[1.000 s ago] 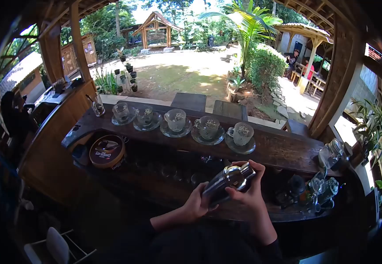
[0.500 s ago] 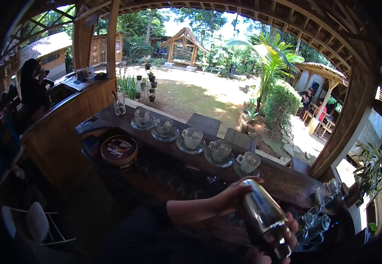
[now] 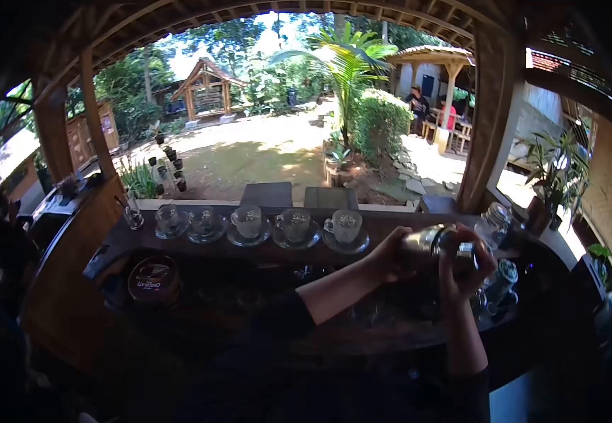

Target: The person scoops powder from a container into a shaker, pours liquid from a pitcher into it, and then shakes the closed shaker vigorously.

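Held between both hands above the counter is a shiny metal cocktail shaker [image 3: 424,243], tipped nearly on its side. My left hand [image 3: 389,258] is wrapped around its left end. At the right end, the fingers of my right hand [image 3: 469,264] grip it. Left of my hands, several glass cups stand in a row on glass saucers, with pale bits showing at their tops. The nearest cup [image 3: 346,225] rests on its saucer [image 3: 345,242].
A dark wooden counter [image 3: 419,328] curves around me. A round chocolate tub [image 3: 154,280] sits at the left, near a tall glass [image 3: 133,217] with a stick. On the right are a glass jar [image 3: 494,220] and glassware [image 3: 501,282]. People are in the background.
The shaker has moved up and swung from a steep slant to nearly level, both hands still around it. The view has turned right, so the cups appear further left.
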Motion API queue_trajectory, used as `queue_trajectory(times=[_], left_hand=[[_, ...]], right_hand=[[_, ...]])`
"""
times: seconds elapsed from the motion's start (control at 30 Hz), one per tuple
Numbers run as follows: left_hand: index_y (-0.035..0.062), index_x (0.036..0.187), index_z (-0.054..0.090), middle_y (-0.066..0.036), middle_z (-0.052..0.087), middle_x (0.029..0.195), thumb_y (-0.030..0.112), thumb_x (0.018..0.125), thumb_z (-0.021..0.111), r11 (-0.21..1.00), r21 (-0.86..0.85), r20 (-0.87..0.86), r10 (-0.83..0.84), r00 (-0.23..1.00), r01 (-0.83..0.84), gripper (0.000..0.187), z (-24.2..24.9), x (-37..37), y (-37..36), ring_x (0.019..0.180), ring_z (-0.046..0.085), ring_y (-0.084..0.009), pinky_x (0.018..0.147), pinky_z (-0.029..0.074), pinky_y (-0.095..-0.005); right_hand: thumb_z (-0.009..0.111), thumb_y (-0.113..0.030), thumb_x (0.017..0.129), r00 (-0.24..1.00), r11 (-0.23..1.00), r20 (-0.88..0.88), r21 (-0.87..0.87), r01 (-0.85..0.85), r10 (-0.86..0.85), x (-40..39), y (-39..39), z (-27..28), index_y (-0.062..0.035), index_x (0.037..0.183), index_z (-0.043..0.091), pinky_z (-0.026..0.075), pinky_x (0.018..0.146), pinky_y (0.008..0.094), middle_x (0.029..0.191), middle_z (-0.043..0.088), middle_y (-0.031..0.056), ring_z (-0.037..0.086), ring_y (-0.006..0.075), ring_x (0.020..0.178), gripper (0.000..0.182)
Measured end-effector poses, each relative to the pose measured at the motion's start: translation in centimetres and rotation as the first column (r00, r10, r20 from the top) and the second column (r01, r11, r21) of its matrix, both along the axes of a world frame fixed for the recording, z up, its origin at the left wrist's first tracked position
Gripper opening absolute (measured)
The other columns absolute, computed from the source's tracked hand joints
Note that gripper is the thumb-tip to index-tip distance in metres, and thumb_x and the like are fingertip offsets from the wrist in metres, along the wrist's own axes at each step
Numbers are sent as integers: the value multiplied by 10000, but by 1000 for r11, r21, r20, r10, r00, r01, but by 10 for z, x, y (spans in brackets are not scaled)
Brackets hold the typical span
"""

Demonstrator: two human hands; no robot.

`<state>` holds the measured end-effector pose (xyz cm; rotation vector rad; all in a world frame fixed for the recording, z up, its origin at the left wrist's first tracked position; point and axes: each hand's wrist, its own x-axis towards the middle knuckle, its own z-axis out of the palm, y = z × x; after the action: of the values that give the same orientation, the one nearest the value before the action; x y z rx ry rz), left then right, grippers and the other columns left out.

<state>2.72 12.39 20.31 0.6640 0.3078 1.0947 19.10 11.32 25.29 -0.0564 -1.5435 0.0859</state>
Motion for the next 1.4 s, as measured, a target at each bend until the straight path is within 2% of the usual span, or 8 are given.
queue_trajectory(times=[0.2, 0.37, 0.53, 0.87, 0.9, 1.0, 1.23, 1.4], left_hand=[[48, 1111, 510, -143, 582, 1024, 376, 816, 549, 951, 289, -67, 134, 989, -109, 442, 72, 57, -64, 916, 599, -252, 817, 491, -395], [93, 1045, 563, -77, 635, 920, 406, 863, 465, 999, 41, -238, 19, 971, -10, 375, 10, 63, 44, 783, 631, -189, 703, 525, -352], [24, 1058, 533, -141, 616, 961, 405, 860, 469, 963, 270, -64, -1, 998, 18, 434, 80, 98, -37, 892, 612, -246, 828, 483, -388], [48, 1158, 496, -166, 592, 1036, 387, 860, 524, 968, 245, 89, 33, 995, -54, 452, 66, 79, -56, 923, 614, -259, 802, 507, -404], [53, 1135, 508, -156, 595, 1029, 370, 869, 516, 986, 142, 129, 68, 989, -86, 413, 65, 69, -60, 918, 617, -244, 766, 524, -385], [89, 1071, 536, -81, 588, 970, 333, 896, 487, 964, 182, 131, 174, 976, -196, 304, -27, -2, 10, 870, 616, -189, 698, 541, -327], [137, 1288, 458, -146, 446, 1287, 406, 945, 361, 836, 526, 365, -52, 930, -160, 446, 15, -75, -154, 1160, 421, -429, 832, 472, -564], [100, 1239, 497, -146, 513, 1160, 407, 909, 433, 842, 17, 370, 496, 786, -539, 455, -42, -153, -164, 923, 573, -373, 804, 492, -472]], right_hand=[[756, -205, 712, 984, 850, 179, 517, -102, 9, 89, -34, -53, -237, 1194, 399, 452, 881, 469, 1095, 518, 116, 526, 296, 1051, 600], [654, 6, 754, 998, 973, -18, -221, 60, -66, 67, 18, 8, -146, 1244, 284, 466, 852, 445, 1181, 488, 197, 543, 298, 1035, 633], [702, -147, 779, 988, 837, 150, 545, -45, -44, 97, -57, 27, -359, 1157, 400, 445, 873, 476, 1124, 531, 71, 539, 311, 1045, 528], [737, -226, 691, 862, 657, 147, 590, -470, 485, 26, -62, 11, -265, 1028, 539, 488, 781, 455, 965, 605, 95, 592, 274, 917, 393], [724, -225, 681, 970, 701, 228, 678, -221, 85, 54, -78, 47, -244, 1049, 546, 506, 746, 449, 983, 618, 97, 595, 291, 918, 410], [731, -96, 646, 949, 962, 244, 137, -237, 199, -12, -7, 43, -87, 945, 547, 513, 712, 406, 959, 615, 140, 615, 299, 890, 351], [639, -205, 663, 799, 560, 488, 575, -596, 350, -75, -141, 57, -261, 978, 598, 477, 817, 412, 1015, 593, 37, 574, 266, 981, 323], [654, -208, 655, 631, 667, 486, 124, -734, 605, -190, -119, 36, -139, 956, 604, 504, 748, 396, 993, 599, 71, 583, 286, 950, 313]])
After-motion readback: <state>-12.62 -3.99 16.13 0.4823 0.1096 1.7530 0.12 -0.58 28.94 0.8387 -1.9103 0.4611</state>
